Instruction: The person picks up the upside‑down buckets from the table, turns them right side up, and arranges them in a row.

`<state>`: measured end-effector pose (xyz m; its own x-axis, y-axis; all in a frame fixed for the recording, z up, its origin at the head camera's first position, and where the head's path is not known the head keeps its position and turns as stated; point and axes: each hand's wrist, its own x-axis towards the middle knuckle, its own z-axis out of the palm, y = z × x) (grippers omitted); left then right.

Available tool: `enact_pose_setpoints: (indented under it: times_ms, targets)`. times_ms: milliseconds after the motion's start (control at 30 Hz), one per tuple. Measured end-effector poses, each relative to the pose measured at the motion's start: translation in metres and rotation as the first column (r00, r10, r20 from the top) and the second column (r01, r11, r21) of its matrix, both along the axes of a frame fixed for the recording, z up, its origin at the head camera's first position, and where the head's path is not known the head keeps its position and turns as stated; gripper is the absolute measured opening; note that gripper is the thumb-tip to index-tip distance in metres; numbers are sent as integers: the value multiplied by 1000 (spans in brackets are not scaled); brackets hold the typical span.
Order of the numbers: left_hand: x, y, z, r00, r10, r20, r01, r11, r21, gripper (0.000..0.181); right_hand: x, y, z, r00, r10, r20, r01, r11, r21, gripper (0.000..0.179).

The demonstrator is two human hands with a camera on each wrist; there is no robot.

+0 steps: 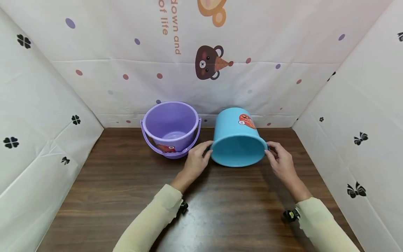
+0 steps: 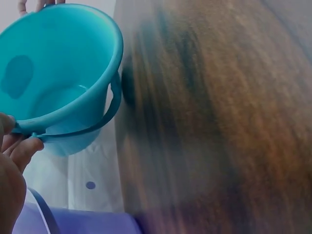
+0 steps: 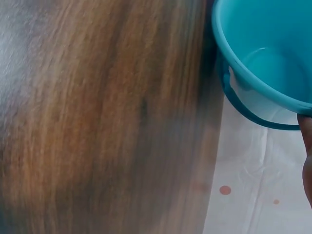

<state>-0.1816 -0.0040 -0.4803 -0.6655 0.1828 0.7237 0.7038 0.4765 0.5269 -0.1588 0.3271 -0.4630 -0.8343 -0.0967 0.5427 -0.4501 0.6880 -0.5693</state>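
Observation:
A light-blue bucket [image 1: 233, 124] with a red sticker is tipped in the head view, its mouth turned toward me. My left hand [image 1: 196, 159] pinches its rim on the left, and my right hand [image 1: 280, 161] pinches the rim on the opposite side. In the left wrist view, the thumb and fingers of the left hand [image 2: 12, 165] grip the blue bucket [image 2: 63, 63] where its handle meets the rim. The handle hangs behind the rim, under the bucket. At the edge of the right wrist view, the right hand [image 3: 307, 151] touches the bucket's rim [image 3: 258, 85].
Left of the blue bucket, a purple bucket [image 1: 171, 120] stands upright on the brown wooden table [image 1: 126, 196], its handle lowered toward me. White printed sheets hang as a back wall [image 1: 94, 42] and as side walls beside the table.

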Motion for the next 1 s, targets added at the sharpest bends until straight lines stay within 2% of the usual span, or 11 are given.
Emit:
enact_pose_setpoints:
  times_ms: [367, 533, 733, 1000]
  targets:
    - [2, 2, 17, 995, 32, -92, -30, 999, 17, 49, 1, -3, 11, 998, -19, -56, 16, 998, -62, 36]
    - [0, 1, 26, 994, 23, -103, -18, 999, 46, 49, 0, -3, 16, 996, -1, -86, -8, 995, -101, 47]
    - [-3, -4, 37, 998, -27, -56, 32, 996, 80, 49, 1, -6, 24, 994, 63, -88, -75, 987, -140, 63]
    - [-3, -11, 45, 998, -61, 29, 59, 996, 72, 46, 16, -23, 53, 990, 134, -49, -140, 980, -139, 56]
